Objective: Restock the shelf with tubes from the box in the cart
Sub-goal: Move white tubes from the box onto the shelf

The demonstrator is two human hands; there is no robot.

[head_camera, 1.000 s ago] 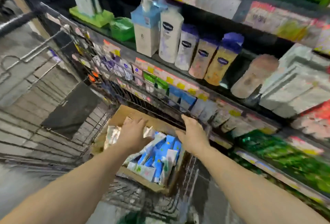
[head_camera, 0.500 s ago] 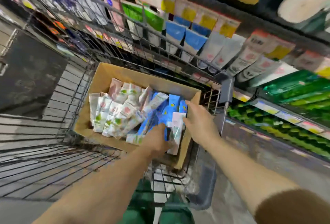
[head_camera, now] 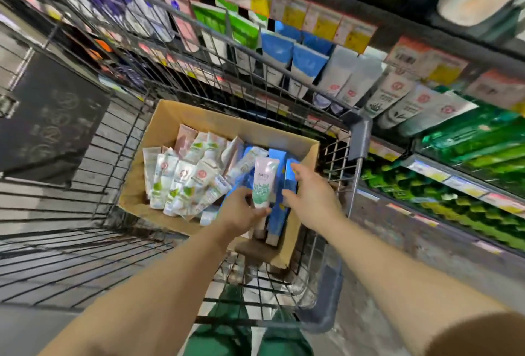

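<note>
A brown cardboard box (head_camera: 170,120) sits inside the wire cart (head_camera: 93,173) and holds several tubes, white-and-green ones (head_camera: 181,182) on the left and blue ones (head_camera: 277,213) on the right. My left hand (head_camera: 241,212) holds a white tube with a green label (head_camera: 262,185) upright above the blue ones. My right hand (head_camera: 311,196) hovers just right of that tube over the box's right side, fingers relaxed and spread. The shelf (head_camera: 312,51) behind the cart carries rows of standing tubes.
Price tags (head_camera: 326,21) line the shelf edge above the tubes. Green packs (head_camera: 468,145) fill the lower shelves at right. A dark panel (head_camera: 51,117) lies in the cart's left part. The cart's grey corner (head_camera: 359,139) stands by the box's right edge.
The view has tilted down from the shelf to the box. My left hand has gone from among the blue tubes to lifting a white-and-green tube upright; my right hand stays beside it.
</note>
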